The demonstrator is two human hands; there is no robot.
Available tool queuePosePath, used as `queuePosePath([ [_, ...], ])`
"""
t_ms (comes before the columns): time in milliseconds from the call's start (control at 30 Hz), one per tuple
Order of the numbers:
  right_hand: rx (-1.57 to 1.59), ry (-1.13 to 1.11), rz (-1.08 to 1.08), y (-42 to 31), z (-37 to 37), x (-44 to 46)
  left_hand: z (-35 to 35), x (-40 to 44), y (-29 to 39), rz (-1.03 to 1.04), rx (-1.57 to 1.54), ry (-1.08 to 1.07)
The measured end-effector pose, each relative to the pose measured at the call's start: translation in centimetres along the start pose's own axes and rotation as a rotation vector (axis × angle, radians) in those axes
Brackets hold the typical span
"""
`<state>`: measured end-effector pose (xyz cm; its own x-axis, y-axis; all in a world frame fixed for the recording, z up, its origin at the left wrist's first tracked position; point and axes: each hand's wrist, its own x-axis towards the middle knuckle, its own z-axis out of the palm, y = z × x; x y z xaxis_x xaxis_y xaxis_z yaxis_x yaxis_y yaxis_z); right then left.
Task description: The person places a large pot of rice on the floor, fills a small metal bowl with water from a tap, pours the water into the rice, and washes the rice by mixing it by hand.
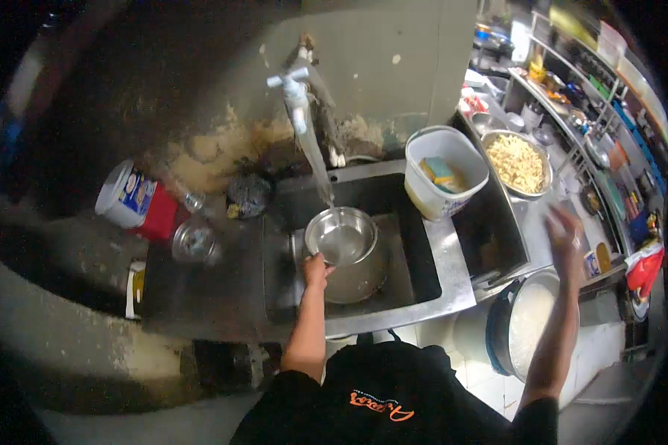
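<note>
My left hand [316, 271] is closed on the near rim of a round metal bowl [341, 236] in the sink [416, 256]. A stream of water falls into the bowl from a pale tap [297, 100] on the wall. Below the bowl, a larger round vessel [355, 283] shows in part. Out to the right, my right hand [564, 226] is raised near the metal counter, blurred by motion; its fingers are too smeared to read.
A white tub [445, 170] with a sponge stands on the sink's right edge. Behind it sits a pan of chopped pale food [516, 165]. Left of the sink are a white bucket [130, 194] and a glass jar [194, 241]. A large container [533, 319] stands at lower right.
</note>
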<state>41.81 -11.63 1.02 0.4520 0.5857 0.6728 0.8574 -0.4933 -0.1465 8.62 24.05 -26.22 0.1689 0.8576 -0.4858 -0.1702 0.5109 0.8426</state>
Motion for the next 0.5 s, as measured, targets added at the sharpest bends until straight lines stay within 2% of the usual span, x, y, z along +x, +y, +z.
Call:
queuePosePath([
  [67, 0.341, -0.029, 0.015, -9.9, 1.9, 6.7, 1.1, 2.1, -0.2, -0.005, 0.032, 0.035],
  [100, 0.489, -0.166, 0.031, -14.8, 1.6, 9.7, 1.3, 2.4, 0.2, -0.050, 0.009, 0.062],
  [133, 0.629, -0.302, 0.067, -19.6, 1.5, 12.7, 0.4, 4.4, -1.8, 0.039, -0.037, -0.058],
  [167, 0.348, -0.203, -0.325, -21.8, 4.4, 15.0, 0.6, 4.0, -1.5, 0.011, -0.106, -0.114],
  [200, 0.433, -0.065, -0.423, -24.9, 6.0, 16.6, -0.1, 6.1, -2.2, -0.033, -0.125, -0.263],
  [233, 0.500, 0.074, -0.526, -27.9, 7.6, 18.2, 0.3, 5.9, -2.3, 0.011, -0.141, -0.195],
  [267, 0.563, 0.053, -0.440, -30.9, 7.9, 19.1, 2.0, 1.3, 1.5, 0.003, -0.033, -0.081],
  [300, 0.463, 0.176, -0.478, -32.9, 9.9, 20.0, 0.2, 5.7, -1.2, -0.072, -0.107, -0.153],
  [367, 0.272, -0.089, -0.458, -35.7, 11.1, 21.1, 0.4, 5.1, -0.5, -0.060, -0.070, -0.150],
  [467, 0.831, -0.198, -0.157, -36.8, 12.3, 21.5, -2.0, 9.0, -3.6, -0.012, 0.026, -0.191],
  [500, 0.820, -0.157, -0.147, -37.0, 12.5, 21.6, -2.1, 9.3, -3.5, -0.012, -0.001, -0.205],
])
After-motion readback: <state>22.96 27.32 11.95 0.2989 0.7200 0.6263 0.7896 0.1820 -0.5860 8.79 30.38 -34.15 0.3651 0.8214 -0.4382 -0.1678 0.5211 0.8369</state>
